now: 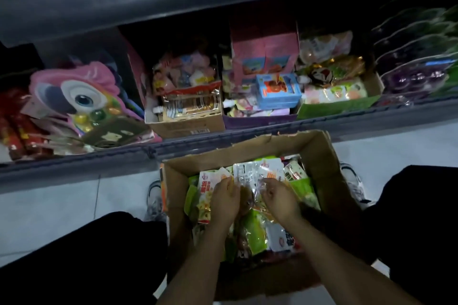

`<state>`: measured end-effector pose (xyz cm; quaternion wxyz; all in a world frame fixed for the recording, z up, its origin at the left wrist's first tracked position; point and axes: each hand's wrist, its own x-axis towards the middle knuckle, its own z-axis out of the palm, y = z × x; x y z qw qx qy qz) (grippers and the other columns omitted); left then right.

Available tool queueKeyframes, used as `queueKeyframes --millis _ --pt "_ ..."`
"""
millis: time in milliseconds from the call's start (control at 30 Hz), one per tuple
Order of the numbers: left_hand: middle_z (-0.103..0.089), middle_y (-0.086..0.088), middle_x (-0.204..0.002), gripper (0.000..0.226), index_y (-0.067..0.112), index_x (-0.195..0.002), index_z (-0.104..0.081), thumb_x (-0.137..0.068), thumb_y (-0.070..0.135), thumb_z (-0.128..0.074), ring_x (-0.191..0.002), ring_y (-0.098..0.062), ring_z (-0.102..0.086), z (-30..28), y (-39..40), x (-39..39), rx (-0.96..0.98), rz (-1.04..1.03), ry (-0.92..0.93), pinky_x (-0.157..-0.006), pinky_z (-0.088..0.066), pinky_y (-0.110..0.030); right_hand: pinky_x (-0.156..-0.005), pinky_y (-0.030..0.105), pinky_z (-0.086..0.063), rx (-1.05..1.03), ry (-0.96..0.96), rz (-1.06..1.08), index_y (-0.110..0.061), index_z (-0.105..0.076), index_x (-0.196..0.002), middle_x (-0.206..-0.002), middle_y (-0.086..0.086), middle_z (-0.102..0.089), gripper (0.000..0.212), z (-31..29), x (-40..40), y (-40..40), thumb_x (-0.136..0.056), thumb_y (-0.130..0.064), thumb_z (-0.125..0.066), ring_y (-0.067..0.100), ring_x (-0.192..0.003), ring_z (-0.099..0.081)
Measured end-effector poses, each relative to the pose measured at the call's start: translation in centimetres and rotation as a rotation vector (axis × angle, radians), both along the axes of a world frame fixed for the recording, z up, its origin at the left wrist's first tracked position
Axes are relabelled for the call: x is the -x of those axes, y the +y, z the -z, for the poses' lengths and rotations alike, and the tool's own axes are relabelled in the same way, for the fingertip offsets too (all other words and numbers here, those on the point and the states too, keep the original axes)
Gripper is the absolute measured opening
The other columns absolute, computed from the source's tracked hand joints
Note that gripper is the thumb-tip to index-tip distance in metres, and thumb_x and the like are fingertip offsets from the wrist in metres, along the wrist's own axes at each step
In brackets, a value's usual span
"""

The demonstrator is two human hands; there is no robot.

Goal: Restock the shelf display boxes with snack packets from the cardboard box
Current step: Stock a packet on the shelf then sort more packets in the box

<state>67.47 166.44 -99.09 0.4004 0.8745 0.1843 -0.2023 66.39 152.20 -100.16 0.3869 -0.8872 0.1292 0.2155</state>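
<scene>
Both hands reach into an open cardboard box (319,156) on the floor, just below the shelf's front edge. The left hand (224,202) has fingers curled around a yellow-and-white snack packet (207,193). The right hand (280,202) pinches a clear packet (250,172). More green and white packets fill the box. On the shelf (371,120), display boxes hold mixed sweets, among them a brown display box (188,124).

A pink parrot-shaped toy pack (81,96) stands far left on the shelf; white sneakers (155,199) rest on pale floor tiles (62,205).
</scene>
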Motion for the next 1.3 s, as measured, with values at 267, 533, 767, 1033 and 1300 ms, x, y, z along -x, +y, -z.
queueKeyframes --millis 267,533,767,1033,1300 --pt "-0.055 0.008 -0.108 0.024 0.015 -0.119 -0.054 -0.096 0.019 -0.048 -0.103 -0.01 -0.052 2.4 -0.9 -1.6 0.158 -0.099 0.107 -0.073 -0.032 -0.016 -0.104 0.025 -0.033 -0.049 0.079 0.175 -0.009 -0.044 -0.138 -0.153 0.016 -0.021 0.054 2.9 -1.0 -0.9 -0.088 -0.017 -0.062 0.029 -0.132 -0.04" --pt "-0.056 -0.003 -0.124 0.039 0.007 -0.129 -0.053 -0.093 0.021 -0.058 -0.105 -0.018 -0.051 3.7 -1.9 -3.4 0.307 -0.479 0.178 -0.082 -0.04 -0.022 -0.103 0.023 -0.03 -0.19 0.131 0.384 -0.009 -0.036 -0.143 -0.15 0.008 -0.032 0.062 4.0 -2.3 -1.8 -0.088 -0.016 -0.064 0.023 -0.134 -0.036" --pt "-0.059 -0.012 -0.12 0.045 -0.004 -0.114 -0.059 -0.08 0.019 -0.075 -0.111 -0.028 -0.054 3.2 -1.5 -3.2 0.451 -0.748 0.238 -0.09 -0.04 -0.029 -0.108 0.035 -0.037 -0.284 0.112 0.451 -0.01 -0.04 -0.141 -0.145 0.007 -0.041 0.059 3.4 -2.7 -2.1 -0.087 -0.015 -0.064 0.022 -0.13 -0.044" --pt "-0.072 -0.005 -0.099 0.021 0.012 -0.086 -0.071 -0.078 0.031 -0.075 -0.098 -0.022 -0.064 -1.0 -0.4 -2.6 0.531 -0.581 0.122 -0.096 -0.048 -0.042 -0.093 0.036 -0.05 -0.374 0.078 0.365 -0.015 -0.049 -0.134 -0.135 0.006 -0.051 0.049 -1.0 -3.1 -1.6 -0.09 -0.03 -0.061 0.023 -0.115 -0.055" --pt "-0.069 -0.01 -0.104 0.023 0.01 -0.093 -0.069 -0.08 0.028 -0.068 -0.104 -0.025 -0.063 -9.7 -1.0 -1.3 0.774 -0.318 -0.015 -0.091 -0.052 -0.037 -0.085 0.034 -0.054 -0.862 0.164 0.494 -0.01 -0.052 -0.122 -0.112 0.009 -0.063 0.044 -9.9 -3.8 -1.2 -0.091 -0.041 -0.055 0.024 -0.098 -0.065"
